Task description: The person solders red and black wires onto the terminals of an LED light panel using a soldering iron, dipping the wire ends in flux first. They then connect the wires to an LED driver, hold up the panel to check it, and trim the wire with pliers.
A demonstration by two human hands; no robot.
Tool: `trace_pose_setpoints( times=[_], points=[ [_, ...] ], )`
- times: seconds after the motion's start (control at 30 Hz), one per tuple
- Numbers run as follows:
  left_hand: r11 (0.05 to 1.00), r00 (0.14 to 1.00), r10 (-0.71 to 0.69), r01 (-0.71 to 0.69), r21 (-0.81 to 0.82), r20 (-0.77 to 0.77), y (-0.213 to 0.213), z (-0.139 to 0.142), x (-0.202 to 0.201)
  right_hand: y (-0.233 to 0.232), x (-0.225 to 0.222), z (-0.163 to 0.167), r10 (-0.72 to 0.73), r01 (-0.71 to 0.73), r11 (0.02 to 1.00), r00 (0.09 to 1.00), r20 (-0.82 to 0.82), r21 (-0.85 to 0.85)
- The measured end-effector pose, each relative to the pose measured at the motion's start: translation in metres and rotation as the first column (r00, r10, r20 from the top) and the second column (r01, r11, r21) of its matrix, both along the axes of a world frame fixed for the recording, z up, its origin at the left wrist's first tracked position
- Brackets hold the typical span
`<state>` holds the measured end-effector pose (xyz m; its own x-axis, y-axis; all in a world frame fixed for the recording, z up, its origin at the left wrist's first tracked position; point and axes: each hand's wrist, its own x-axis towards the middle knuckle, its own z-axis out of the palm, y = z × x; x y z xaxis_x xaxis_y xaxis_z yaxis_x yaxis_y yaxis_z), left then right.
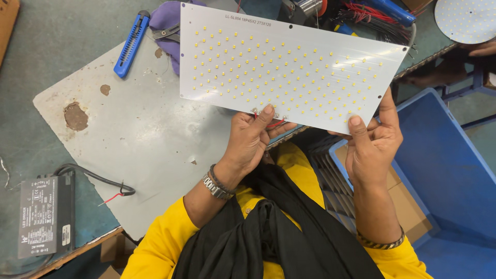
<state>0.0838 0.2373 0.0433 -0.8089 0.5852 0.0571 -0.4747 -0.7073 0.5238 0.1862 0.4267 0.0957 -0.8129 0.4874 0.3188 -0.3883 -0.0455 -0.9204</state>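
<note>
I hold a white rectangular circuit board (289, 62) studded with rows of small yellow light chips, lifted above the bench and facing me. My left hand (250, 142) grips its near edge at the middle, thumb on top beside two solder pads, with a thin red wire (276, 124) running under the fingers. My right hand (373, 139) pinches the near right corner, thumb on the board's face and fingers behind it.
A worn grey metal sheet (144, 134) covers the bench. On it lie a blue utility knife (130, 44), a purple cloth (168, 20) and a black driver box (45, 214) with cable. Wire bundles (372, 20) and a round light board (465, 19) sit far right. A blue crate (444, 170) stands below right.
</note>
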Motion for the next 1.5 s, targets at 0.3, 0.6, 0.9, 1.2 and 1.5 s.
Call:
trace_pose_setpoints(
  times=[0.3, 0.6, 0.9, 1.2, 1.5],
  points=[
    [1.000, 1.000, 0.017, -0.017, -0.023, -0.001, -0.001, 0.002, -0.002, 0.000, -0.005, -0.003, 0.011, -0.011, 0.999, 1.000, 0.008, -0.039],
    [0.999, 1.000, 0.023, -0.023, -0.027, -0.006, -0.001, -0.002, -0.002, 0.001, -0.007, -0.009, 0.033, -0.033, 0.997, 0.999, 0.000, -0.064],
    [1.000, 1.000, 0.007, -0.007, -0.015, -0.022, -0.002, -0.008, -0.003, 0.003, -0.007, -0.010, 0.045, -0.045, 0.996, 0.999, 0.006, -0.074],
    [0.991, 0.997, -0.079, 0.079, 0.104, -0.005, -0.006, -0.004, -0.005, 0.005, -0.006, -0.011, 0.050, -0.050, 0.996, 0.999, 0.007, -0.067],
    [0.993, 0.998, -0.068, 0.069, 0.100, -0.008, -0.004, 0.000, -0.006, 0.006, -0.007, -0.012, 0.052, -0.053, 0.997, 0.999, -0.008, -0.063]
  ],
)
